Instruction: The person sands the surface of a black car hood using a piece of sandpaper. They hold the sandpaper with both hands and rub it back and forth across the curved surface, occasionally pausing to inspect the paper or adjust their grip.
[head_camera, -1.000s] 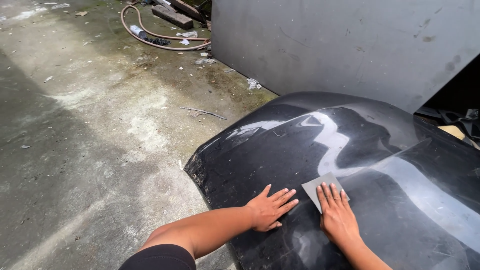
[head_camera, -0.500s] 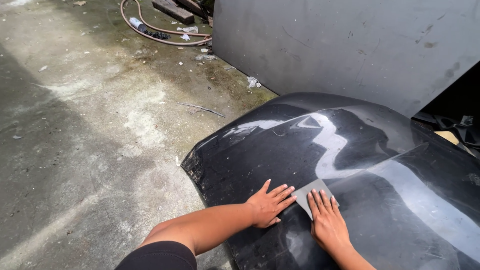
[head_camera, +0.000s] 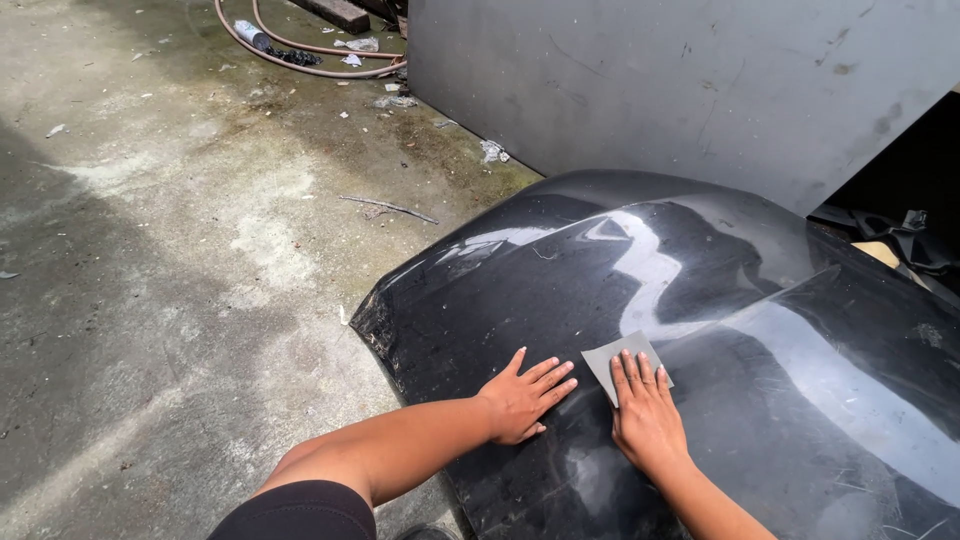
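Grey sandpaper sheet (head_camera: 612, 358) flat on glossy black, seemingly wet car panel (head_camera: 700, 300), partly covered.

sleeve (head_camera: 300, 510): black, short, left upper arm | forearms: bare | hands (head_camera: 525, 398): bare, ungloved

A glossy black car body panel (head_camera: 700, 330) is seen resting on a stained concrete floor (head_camera: 150, 280). Directly on the panel, a grey sheet of sandpaper (head_camera: 612, 354) is laid at six o'clock. A coiled hose (head_camera: 300, 50) and scattered litter are found at eleven o'clock on the floor.
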